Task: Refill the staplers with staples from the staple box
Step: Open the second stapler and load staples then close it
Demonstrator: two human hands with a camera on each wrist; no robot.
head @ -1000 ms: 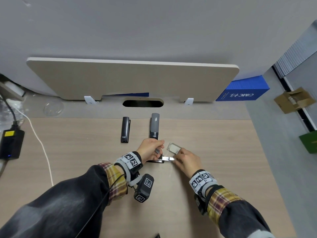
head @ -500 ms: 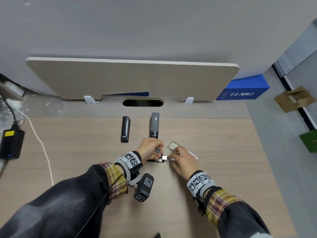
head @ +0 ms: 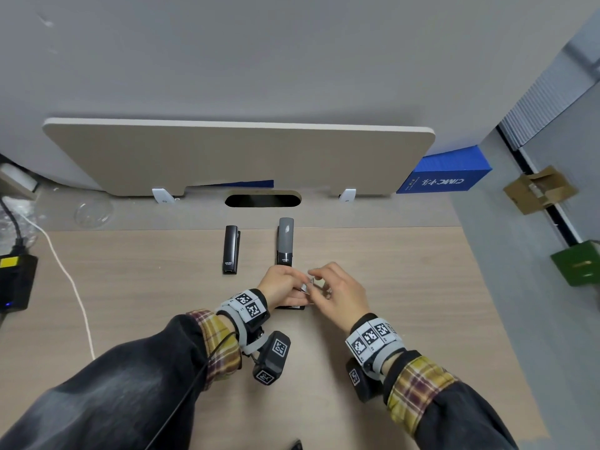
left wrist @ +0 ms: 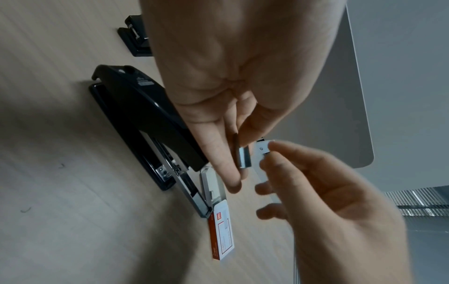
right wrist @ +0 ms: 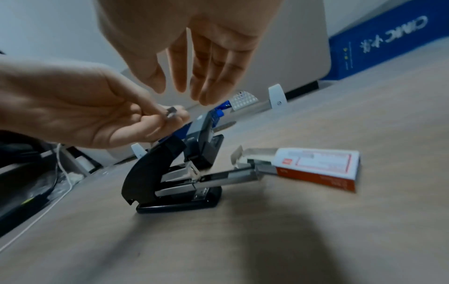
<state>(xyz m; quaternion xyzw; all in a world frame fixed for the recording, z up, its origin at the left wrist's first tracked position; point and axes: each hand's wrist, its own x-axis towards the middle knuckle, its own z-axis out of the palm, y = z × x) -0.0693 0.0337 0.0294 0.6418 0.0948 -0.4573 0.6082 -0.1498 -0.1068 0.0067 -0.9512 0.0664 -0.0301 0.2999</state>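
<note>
My left hand (left wrist: 240,167) pinches a short strip of staples (left wrist: 244,157) between thumb and fingers, just above the open black stapler (left wrist: 145,119). The same strip (right wrist: 172,114) shows in the right wrist view. That stapler (right wrist: 170,173) stands on the desk with its metal magazine slid out toward the orange-and-white staple box (right wrist: 316,169), whose drawer is pulled out. My right hand (right wrist: 184,88) hovers beside the strip with relaxed fingers, holding nothing. In the head view both hands (head: 300,289) hide most of this stapler. Two closed staplers lie behind: a black one (head: 231,250) and a grey one (head: 285,241).
A beige divider board (head: 240,157) stands along the desk's back edge, with a cable slot (head: 263,200) before it. A blue box (head: 448,173) sits at the back right. A black adapter (head: 14,284) and white cable (head: 68,280) lie at left. The desk edge runs down the right.
Both hands have risen off the stapler's magazine. The right hand has moved up over the staple box and spread its fingers. The left hand now pinches the staple strip.
</note>
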